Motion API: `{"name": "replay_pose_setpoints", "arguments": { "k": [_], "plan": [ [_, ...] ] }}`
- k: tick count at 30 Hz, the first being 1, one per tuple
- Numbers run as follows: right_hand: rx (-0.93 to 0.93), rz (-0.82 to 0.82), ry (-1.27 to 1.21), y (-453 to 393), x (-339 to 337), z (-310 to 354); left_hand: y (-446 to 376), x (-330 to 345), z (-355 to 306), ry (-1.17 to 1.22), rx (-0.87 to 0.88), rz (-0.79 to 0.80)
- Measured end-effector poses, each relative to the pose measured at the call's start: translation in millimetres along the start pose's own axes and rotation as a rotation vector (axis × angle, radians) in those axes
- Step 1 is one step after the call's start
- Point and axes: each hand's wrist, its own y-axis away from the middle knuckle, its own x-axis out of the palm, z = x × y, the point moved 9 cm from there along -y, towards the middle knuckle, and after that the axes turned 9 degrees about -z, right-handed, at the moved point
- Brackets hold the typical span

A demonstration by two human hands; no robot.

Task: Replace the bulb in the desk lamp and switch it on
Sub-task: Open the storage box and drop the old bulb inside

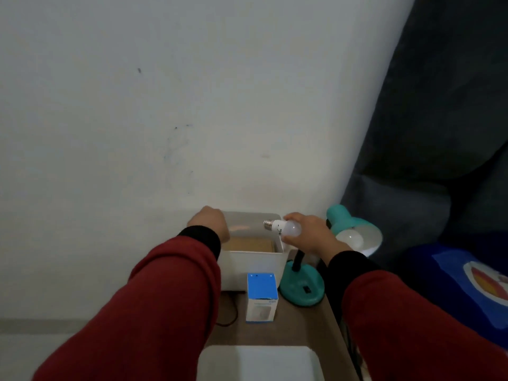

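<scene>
Already a bulb (350, 237) sits in the desk lamp (353, 229) while, just beside it, the right hand (308, 233) pinches a loose bulb (283, 227) over the white bin (254, 261), the left hand (210, 222) curled on its rim, switching on left.

This is looking like a home bedroom: a bedside table (302, 325) is standing against a plain wall (165, 105), with a dark curtain (439, 105) hanging at two o'clock.
</scene>
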Motion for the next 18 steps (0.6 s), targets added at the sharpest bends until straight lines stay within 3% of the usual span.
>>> {"name": "replay_pose_setpoints", "arguments": {
  "k": [18],
  "plan": [
    [0.027,0.237,-0.008,-103.5,152.6,0.4,-104.3,119.7,32.4,0.016,-0.048,0.174]
  ]
}}
